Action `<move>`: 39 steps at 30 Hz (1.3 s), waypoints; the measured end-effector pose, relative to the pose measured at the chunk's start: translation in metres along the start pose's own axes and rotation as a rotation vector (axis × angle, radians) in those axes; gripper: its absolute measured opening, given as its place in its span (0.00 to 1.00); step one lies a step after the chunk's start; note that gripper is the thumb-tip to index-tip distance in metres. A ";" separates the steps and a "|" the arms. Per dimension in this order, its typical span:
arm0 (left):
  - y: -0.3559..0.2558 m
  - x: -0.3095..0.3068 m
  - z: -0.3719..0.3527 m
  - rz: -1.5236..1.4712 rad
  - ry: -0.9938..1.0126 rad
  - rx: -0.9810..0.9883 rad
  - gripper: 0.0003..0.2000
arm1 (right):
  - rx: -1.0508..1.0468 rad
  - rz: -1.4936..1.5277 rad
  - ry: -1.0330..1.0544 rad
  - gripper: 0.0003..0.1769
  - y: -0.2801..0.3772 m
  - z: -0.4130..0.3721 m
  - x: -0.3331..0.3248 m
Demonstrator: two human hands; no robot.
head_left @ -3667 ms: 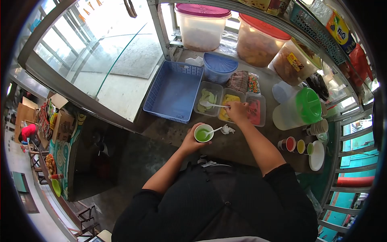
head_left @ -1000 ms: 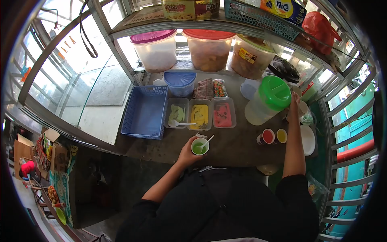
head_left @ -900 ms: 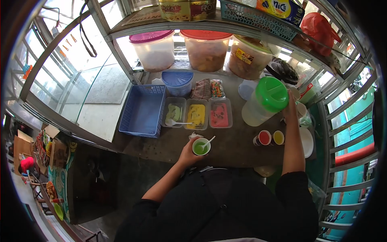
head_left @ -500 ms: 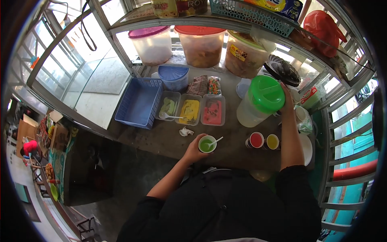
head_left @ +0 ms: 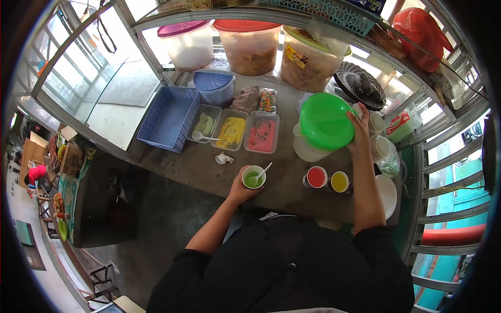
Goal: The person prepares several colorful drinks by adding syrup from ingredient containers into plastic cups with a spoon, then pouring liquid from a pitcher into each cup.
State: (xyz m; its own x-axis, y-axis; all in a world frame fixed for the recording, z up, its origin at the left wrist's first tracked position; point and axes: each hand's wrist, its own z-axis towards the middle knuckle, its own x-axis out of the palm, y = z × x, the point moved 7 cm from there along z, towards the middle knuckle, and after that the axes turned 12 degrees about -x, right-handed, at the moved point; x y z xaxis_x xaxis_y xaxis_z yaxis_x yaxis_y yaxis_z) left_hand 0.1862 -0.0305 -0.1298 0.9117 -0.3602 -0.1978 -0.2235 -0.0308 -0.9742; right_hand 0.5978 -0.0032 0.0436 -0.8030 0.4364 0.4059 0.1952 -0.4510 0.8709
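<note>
My left hand is wrapped around a paper cup of green liquid, with a white plastic spoon leaning in it. My right hand grips the far-right side of a translucent plastic pitcher with a wide green lid. The pitcher's handle is hidden by the lid and fingers. In front of the pitcher stand a cup of red liquid and a cup of yellow liquid. Three small tubs hold green, yellow and pink contents; a white spoon rests across the first two.
A blue basket and a blue-lidded tub stand at left. Large lidded buckets line the back. A crumpled tissue lies before the tubs. Stacked cups and a white plate are at right. A person is far left.
The pitcher's green lid now faces me more fully and looks larger, with my right hand's fingers shifted along its edge. My view has moved slightly; the left hand still holds the cup.
</note>
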 end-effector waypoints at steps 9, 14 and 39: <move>-0.006 -0.001 -0.001 0.000 0.026 -0.074 0.41 | -0.072 -0.086 0.182 0.38 0.013 -0.032 0.083; -0.010 -0.002 -0.002 0.007 0.035 -0.071 0.39 | -0.089 -0.100 0.310 0.38 0.012 -0.047 0.116; -0.012 0.000 -0.008 -0.072 0.007 -0.078 0.39 | -0.202 -0.225 0.563 0.38 0.007 -0.096 0.169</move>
State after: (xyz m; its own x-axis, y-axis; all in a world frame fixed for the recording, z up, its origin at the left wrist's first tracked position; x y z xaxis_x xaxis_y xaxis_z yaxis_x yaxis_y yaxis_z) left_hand 0.1866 -0.0372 -0.1174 0.9239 -0.3613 -0.1261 -0.1837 -0.1296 -0.9744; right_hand 0.4093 -0.0071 0.0916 -0.9956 0.0865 -0.0364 -0.0787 -0.5582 0.8260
